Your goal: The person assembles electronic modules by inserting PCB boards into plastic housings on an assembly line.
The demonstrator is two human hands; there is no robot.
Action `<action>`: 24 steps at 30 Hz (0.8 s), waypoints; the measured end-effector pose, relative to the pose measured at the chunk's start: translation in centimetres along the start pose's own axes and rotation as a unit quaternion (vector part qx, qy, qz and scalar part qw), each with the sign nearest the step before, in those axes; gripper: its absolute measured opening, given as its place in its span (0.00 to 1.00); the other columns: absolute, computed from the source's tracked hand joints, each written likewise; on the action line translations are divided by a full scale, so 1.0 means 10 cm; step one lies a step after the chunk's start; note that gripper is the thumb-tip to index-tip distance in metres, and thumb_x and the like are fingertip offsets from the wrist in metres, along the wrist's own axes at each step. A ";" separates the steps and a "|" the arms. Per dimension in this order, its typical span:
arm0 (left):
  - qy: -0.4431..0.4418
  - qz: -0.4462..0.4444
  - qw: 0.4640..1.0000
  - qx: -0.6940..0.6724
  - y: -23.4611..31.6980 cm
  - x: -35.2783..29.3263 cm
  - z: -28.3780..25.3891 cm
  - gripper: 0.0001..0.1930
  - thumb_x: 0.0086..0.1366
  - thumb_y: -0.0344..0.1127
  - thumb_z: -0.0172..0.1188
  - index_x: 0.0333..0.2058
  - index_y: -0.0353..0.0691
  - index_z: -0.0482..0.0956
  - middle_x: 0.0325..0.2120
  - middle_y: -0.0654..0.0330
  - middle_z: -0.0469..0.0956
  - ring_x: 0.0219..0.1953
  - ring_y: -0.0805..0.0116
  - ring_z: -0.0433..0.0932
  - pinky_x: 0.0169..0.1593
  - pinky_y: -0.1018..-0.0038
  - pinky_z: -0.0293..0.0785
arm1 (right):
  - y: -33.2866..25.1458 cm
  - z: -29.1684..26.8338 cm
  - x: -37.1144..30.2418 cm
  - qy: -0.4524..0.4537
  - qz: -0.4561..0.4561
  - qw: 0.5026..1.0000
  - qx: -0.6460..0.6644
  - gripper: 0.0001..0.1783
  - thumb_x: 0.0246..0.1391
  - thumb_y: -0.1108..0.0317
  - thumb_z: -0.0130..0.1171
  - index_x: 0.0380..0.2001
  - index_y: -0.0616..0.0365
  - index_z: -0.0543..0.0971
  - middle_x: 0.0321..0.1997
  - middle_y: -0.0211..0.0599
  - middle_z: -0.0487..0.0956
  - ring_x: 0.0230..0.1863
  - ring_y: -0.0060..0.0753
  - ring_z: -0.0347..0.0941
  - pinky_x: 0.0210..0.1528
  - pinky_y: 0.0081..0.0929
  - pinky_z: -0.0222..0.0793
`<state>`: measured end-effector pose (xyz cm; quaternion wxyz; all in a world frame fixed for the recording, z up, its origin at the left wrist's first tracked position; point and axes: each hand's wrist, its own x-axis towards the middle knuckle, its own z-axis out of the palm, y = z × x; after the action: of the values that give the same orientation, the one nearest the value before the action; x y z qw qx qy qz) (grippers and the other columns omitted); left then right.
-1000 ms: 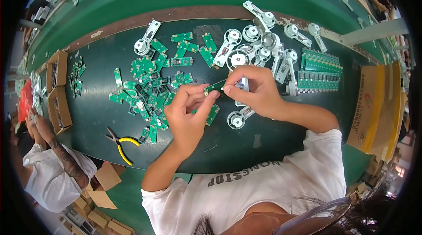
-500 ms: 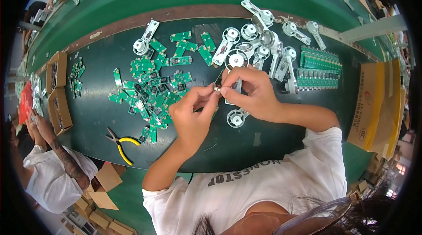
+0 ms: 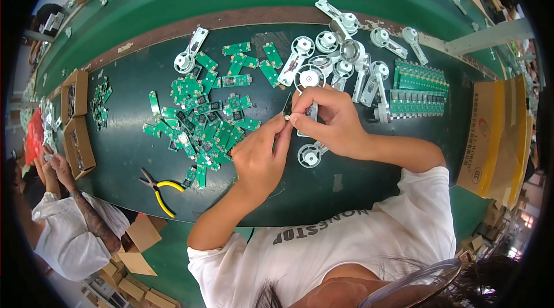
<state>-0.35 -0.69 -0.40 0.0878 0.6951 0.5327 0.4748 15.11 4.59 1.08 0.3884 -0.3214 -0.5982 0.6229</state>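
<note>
Over the dark green bench (image 3: pixel 311 195), the left hand (image 3: pixel 258 157) pinches a small, thin circuit board (image 3: pixel 288 104) near its lower end, its fingers drawn narrow, while the right hand (image 3: pixel 332 119) has thumb and forefinger closed on the same end, almost meeting the left fingertips. A loose pile of green circuit boards (image 3: pixel 200 116) spreads to the left of the hands, with yellow-handled pliers (image 3: pixel 164 185) below it. White housings with round ends (image 3: pixel 302 47) cluster beyond the right hand, and board panels (image 3: pixel 416 104) lie farther right, near a cardboard box (image 3: pixel 480 135).
</note>
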 end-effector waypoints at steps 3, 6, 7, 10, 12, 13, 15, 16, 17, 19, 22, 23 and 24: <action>0.005 -0.004 1.000 0.008 0.00 -0.01 0.01 0.10 0.50 0.21 0.67 0.31 0.34 0.76 0.26 0.54 0.81 0.20 0.66 0.79 0.22 0.78 0.72 | 0.00 -0.02 0.01 -0.011 0.001 0.999 -0.042 0.03 0.49 0.82 0.57 0.25 0.65 0.73 0.28 0.33 0.72 0.32 0.23 0.65 0.35 0.22 0.60; 0.007 -0.004 1.000 0.010 -0.02 -0.02 0.02 0.10 0.50 0.21 0.67 0.31 0.34 0.76 0.24 0.54 0.80 0.19 0.66 0.79 0.21 0.78 0.71 | 0.02 -0.03 0.02 -0.019 -0.003 0.997 -0.077 0.03 0.49 0.81 0.57 0.25 0.65 0.73 0.27 0.33 0.72 0.32 0.22 0.65 0.35 0.22 0.59; 0.009 -0.001 1.000 0.010 -0.03 -0.03 0.03 0.10 0.50 0.21 0.67 0.31 0.34 0.76 0.23 0.54 0.80 0.19 0.67 0.78 0.21 0.78 0.71 | 0.02 -0.04 0.02 -0.021 -0.012 0.996 -0.085 0.03 0.49 0.81 0.57 0.25 0.65 0.73 0.27 0.33 0.72 0.32 0.22 0.65 0.35 0.22 0.59; 0.020 0.003 1.000 0.003 -0.03 -0.04 0.04 0.10 0.50 0.21 0.67 0.31 0.34 0.76 0.22 0.54 0.80 0.18 0.66 0.78 0.21 0.77 0.71 | 0.01 -0.03 0.02 -0.023 0.005 0.999 -0.041 0.03 0.50 0.81 0.57 0.26 0.65 0.73 0.27 0.33 0.72 0.32 0.22 0.65 0.35 0.23 0.59; 0.022 0.007 1.000 0.011 -0.04 -0.05 0.05 0.10 0.50 0.21 0.67 0.31 0.33 0.76 0.22 0.54 0.80 0.19 0.66 0.78 0.21 0.77 0.71 | 0.02 -0.02 0.03 -0.028 0.002 0.999 -0.020 0.03 0.51 0.81 0.57 0.26 0.65 0.73 0.28 0.33 0.72 0.32 0.22 0.65 0.34 0.22 0.59; 0.025 0.012 0.999 0.018 -0.04 -0.05 0.05 0.10 0.50 0.21 0.67 0.31 0.33 0.76 0.23 0.54 0.80 0.19 0.66 0.79 0.21 0.77 0.72 | 0.03 -0.02 0.03 -0.033 -0.002 0.999 0.000 0.03 0.51 0.80 0.57 0.26 0.65 0.74 0.28 0.33 0.72 0.32 0.22 0.65 0.34 0.22 0.59; 0.019 0.027 0.999 0.027 -0.03 -0.03 0.04 0.11 0.49 0.20 0.67 0.31 0.33 0.75 0.24 0.53 0.80 0.20 0.65 0.79 0.22 0.76 0.72 | 0.03 -0.04 0.03 -0.036 0.008 0.999 -0.006 0.03 0.51 0.79 0.57 0.27 0.65 0.74 0.28 0.33 0.72 0.32 0.22 0.65 0.34 0.22 0.60; 0.014 0.041 0.998 0.036 -0.03 -0.02 0.03 0.11 0.49 0.20 0.66 0.31 0.32 0.75 0.26 0.52 0.80 0.21 0.64 0.80 0.23 0.76 0.73 | 0.03 -0.05 0.03 -0.038 0.017 0.999 -0.012 0.03 0.52 0.79 0.57 0.27 0.65 0.74 0.28 0.33 0.72 0.32 0.22 0.65 0.34 0.22 0.60; 0.014 0.041 0.998 0.036 -0.03 -0.02 0.03 0.11 0.49 0.20 0.66 0.31 0.32 0.75 0.26 0.52 0.80 0.21 0.64 0.80 0.23 0.76 0.73 | 0.02 -0.05 0.03 -0.038 0.017 0.999 -0.012 0.03 0.52 0.79 0.57 0.27 0.65 0.74 0.28 0.33 0.72 0.32 0.22 0.65 0.34 0.22 0.60; 0.006 0.052 0.998 0.033 -0.04 -0.02 0.02 0.12 0.48 0.19 0.66 0.32 0.31 0.75 0.28 0.52 0.81 0.23 0.63 0.80 0.24 0.75 0.74 | 0.00 -0.06 0.04 -0.047 0.044 0.998 0.014 0.03 0.52 0.78 0.57 0.26 0.66 0.74 0.29 0.33 0.72 0.32 0.21 0.65 0.34 0.22 0.60; 0.010 0.064 0.997 0.040 -0.02 0.00 0.02 0.12 0.48 0.18 0.66 0.32 0.30 0.75 0.28 0.52 0.81 0.24 0.62 0.81 0.25 0.75 0.75 | 0.01 -0.05 0.04 -0.047 0.037 0.998 0.017 0.03 0.53 0.77 0.57 0.27 0.65 0.74 0.29 0.33 0.72 0.32 0.21 0.65 0.34 0.21 0.60; 0.010 0.064 0.997 0.041 -0.03 -0.01 0.03 0.12 0.48 0.18 0.66 0.32 0.30 0.75 0.28 0.52 0.81 0.24 0.62 0.81 0.25 0.75 0.75 | 0.00 -0.05 0.04 -0.047 0.037 0.998 0.017 0.03 0.53 0.77 0.57 0.27 0.65 0.74 0.29 0.33 0.72 0.32 0.21 0.65 0.34 0.21 0.60; 0.015 0.065 0.997 0.042 -0.03 -0.02 0.03 0.12 0.48 0.19 0.66 0.33 0.32 0.76 0.26 0.53 0.81 0.23 0.64 0.80 0.25 0.76 0.74 | -0.02 -0.04 0.04 -0.049 0.045 0.997 0.025 0.04 0.53 0.77 0.57 0.26 0.65 0.74 0.29 0.32 0.72 0.32 0.21 0.65 0.34 0.21 0.61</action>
<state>-0.31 -0.57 -0.87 0.0194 0.7243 0.5071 0.4668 15.30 5.16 1.23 0.3381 -0.3077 -0.5854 0.6695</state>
